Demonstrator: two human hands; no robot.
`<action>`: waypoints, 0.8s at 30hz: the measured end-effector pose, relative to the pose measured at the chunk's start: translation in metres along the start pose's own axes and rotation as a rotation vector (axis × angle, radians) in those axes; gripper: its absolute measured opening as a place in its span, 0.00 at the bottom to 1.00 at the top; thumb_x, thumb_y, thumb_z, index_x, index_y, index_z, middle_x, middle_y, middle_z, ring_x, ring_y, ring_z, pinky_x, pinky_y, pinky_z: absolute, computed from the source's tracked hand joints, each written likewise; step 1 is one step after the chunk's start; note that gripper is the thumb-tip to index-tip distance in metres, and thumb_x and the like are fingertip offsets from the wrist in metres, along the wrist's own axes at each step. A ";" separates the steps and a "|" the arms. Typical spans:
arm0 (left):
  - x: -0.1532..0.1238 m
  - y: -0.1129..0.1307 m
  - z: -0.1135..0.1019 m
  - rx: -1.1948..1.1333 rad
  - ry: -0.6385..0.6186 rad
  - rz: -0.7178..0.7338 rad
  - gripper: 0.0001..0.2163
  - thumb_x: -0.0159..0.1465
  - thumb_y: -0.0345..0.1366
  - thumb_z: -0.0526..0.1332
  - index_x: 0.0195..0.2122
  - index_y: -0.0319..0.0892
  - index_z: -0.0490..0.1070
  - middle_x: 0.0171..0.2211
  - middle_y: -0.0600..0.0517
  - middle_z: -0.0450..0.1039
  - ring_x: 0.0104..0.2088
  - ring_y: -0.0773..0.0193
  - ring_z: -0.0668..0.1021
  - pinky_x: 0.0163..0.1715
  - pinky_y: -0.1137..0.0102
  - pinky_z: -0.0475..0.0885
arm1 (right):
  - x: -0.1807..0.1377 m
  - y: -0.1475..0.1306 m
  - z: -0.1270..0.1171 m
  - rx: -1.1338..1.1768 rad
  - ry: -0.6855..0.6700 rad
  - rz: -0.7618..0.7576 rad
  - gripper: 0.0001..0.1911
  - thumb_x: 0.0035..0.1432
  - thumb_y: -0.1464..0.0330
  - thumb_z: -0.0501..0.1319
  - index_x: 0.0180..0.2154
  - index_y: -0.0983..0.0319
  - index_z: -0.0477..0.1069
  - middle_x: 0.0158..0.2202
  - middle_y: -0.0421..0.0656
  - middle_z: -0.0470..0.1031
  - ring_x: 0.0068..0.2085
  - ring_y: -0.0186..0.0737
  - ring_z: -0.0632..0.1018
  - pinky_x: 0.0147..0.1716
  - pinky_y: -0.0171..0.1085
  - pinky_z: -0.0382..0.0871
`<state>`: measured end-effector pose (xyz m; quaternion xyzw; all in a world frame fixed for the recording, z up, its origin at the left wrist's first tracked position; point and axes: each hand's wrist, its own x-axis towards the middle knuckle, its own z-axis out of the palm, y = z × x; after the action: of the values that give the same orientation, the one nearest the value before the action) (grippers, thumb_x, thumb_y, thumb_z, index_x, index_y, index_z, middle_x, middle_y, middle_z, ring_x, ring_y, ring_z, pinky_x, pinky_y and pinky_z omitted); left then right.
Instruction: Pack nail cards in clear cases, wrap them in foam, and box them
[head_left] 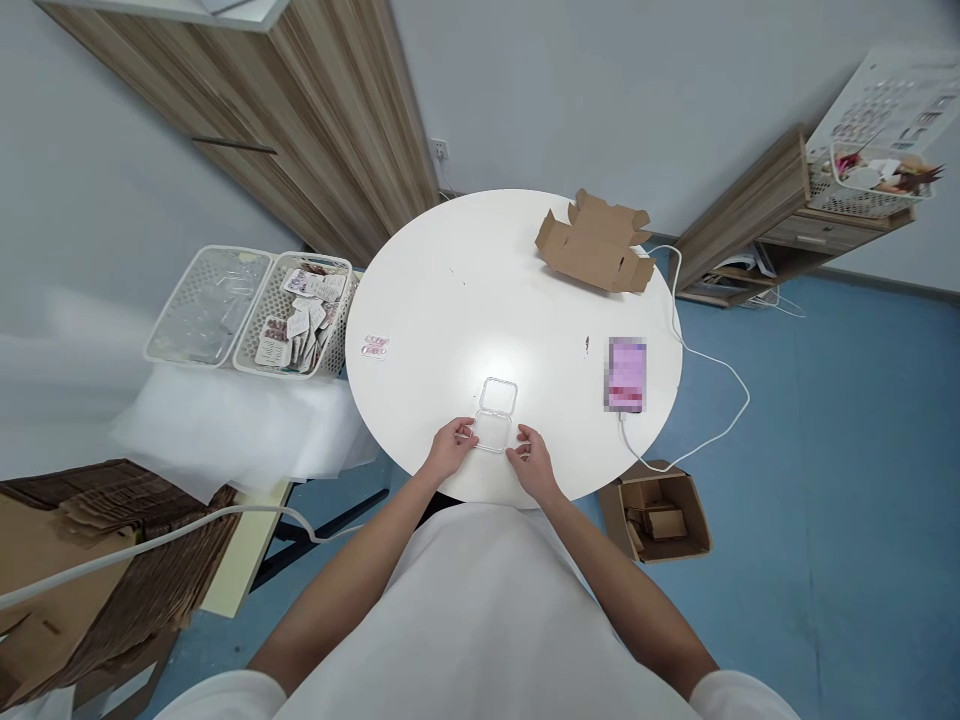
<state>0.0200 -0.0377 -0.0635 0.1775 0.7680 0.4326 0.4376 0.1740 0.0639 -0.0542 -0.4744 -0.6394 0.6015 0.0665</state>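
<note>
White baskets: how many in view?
3: first basket and second basket side by side left of the table; third basket on the wooden cabinet, far right. Others may be hidden.

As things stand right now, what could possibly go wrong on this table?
The open clear case lies near the edge of the table closest to the person, between the left hand and right hand; a careless pull might tip it off.

The white cable loops beyond the table's right edge; if snagged, it could drag the device down.
</note>
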 end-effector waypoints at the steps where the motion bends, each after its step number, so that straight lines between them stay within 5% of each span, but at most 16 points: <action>1: 0.000 -0.001 0.000 0.028 0.003 0.004 0.16 0.52 0.38 0.60 0.42 0.41 0.67 0.32 0.54 0.66 0.24 0.72 0.70 0.32 0.71 0.67 | 0.000 0.001 0.001 0.004 -0.028 0.008 0.26 0.48 0.64 0.56 0.51 0.58 0.58 0.44 0.45 0.63 0.35 0.36 0.70 0.35 0.40 0.70; 10: -0.001 -0.004 0.007 0.302 0.046 0.091 0.19 0.54 0.36 0.59 0.48 0.42 0.64 0.37 0.49 0.67 0.35 0.63 0.71 0.37 0.65 0.68 | 0.002 0.006 0.009 0.012 -0.070 0.079 0.29 0.47 0.65 0.57 0.53 0.58 0.55 0.46 0.46 0.63 0.36 0.36 0.72 0.36 0.39 0.69; 24: -0.003 -0.009 0.001 0.231 -0.049 0.072 0.19 0.55 0.34 0.58 0.48 0.43 0.64 0.38 0.49 0.65 0.35 0.65 0.70 0.38 0.66 0.69 | -0.001 0.007 0.017 0.057 0.008 0.087 0.28 0.47 0.65 0.56 0.52 0.57 0.55 0.44 0.44 0.63 0.35 0.35 0.71 0.35 0.40 0.69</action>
<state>0.0236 -0.0445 -0.0697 0.2649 0.7949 0.3522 0.4171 0.1669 0.0506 -0.0637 -0.5021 -0.6005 0.6198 0.0562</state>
